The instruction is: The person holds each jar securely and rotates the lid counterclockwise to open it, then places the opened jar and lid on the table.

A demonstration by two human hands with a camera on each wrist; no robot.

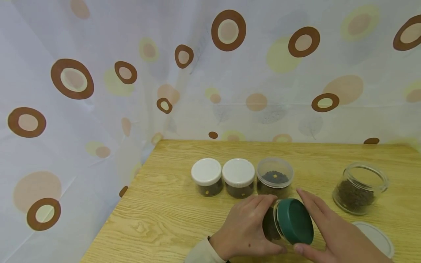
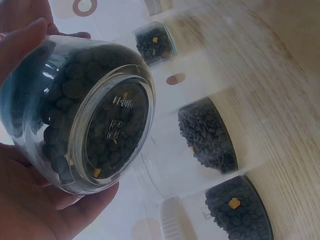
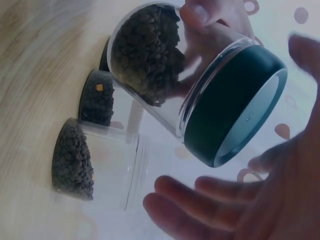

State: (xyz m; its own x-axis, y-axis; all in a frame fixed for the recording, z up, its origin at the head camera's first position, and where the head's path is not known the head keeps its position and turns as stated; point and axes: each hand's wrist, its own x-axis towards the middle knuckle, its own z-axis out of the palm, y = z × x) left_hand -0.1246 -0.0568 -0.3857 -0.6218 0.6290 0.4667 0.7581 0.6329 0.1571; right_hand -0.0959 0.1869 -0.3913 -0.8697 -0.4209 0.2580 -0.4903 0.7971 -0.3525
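Observation:
My left hand (image 1: pixel 248 226) grips a clear glass jar (image 2: pixel 60 110) around its body, holding it tilted above the table. Dark pellets fill part of the jar, and its base faces the left wrist camera. A dark green lid (image 3: pixel 235 105) sits on the jar's mouth, turned towards my right hand (image 1: pixel 338 233). The right hand's fingers (image 3: pixel 200 200) are spread around the lid with a gap between them and it. Just behind the held jar stands a lidless plastic jar (image 1: pixel 274 182) with dark pellets and a small yellow piece.
Two jars with white lids, the left one (image 1: pixel 206 171) and the middle one (image 1: pixel 238 173), stand in a row at the back. To the right is an open glass jar (image 1: pixel 356 197) of dark pellets. A white lid (image 1: pixel 376 237) lies partly behind my right hand. Patterned cloth (image 1: pixel 230 73) hangs behind the wooden table (image 1: pixel 141 219).

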